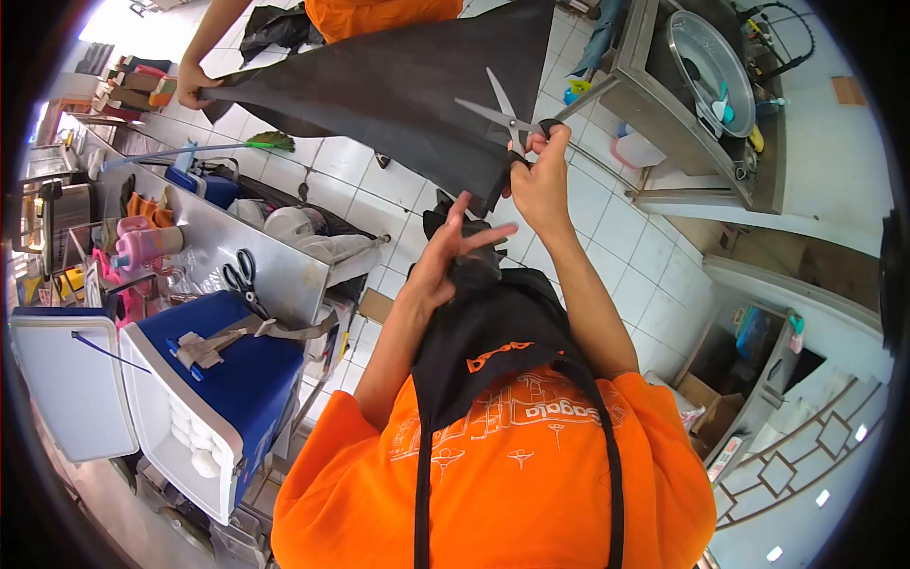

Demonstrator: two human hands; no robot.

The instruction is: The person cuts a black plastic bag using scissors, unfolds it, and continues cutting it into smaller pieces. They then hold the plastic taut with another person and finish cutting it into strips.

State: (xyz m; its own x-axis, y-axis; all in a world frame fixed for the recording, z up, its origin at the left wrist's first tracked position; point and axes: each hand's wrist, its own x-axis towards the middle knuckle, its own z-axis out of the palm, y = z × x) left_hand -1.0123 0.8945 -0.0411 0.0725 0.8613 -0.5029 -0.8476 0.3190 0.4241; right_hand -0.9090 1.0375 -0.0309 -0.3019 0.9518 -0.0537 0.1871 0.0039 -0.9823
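My right hand [542, 180] is closed around the handles of a pair of scissors [512, 121], whose blades are spread apart and point up and away from me. Behind the scissors stretches a large black sheet [379, 90], with its near corner close to my right hand. My left hand [445, 251] is open, fingers spread and slightly blurred, just below that corner. Some dark, crumpled material [476, 268] shows beside the left palm, in front of my black apron [493, 327]. Another person's hand [194, 83] grips the sheet's far left end.
On the left, a metal table [294, 280] carries black-handled scissors [244, 281], a pink bottle [142, 242] and a blue cooler box [227, 356] with its lid open. A metal stand [654, 142] with a large metal basin [716, 71] stands at the right. White tiles [607, 228] cover the floor.
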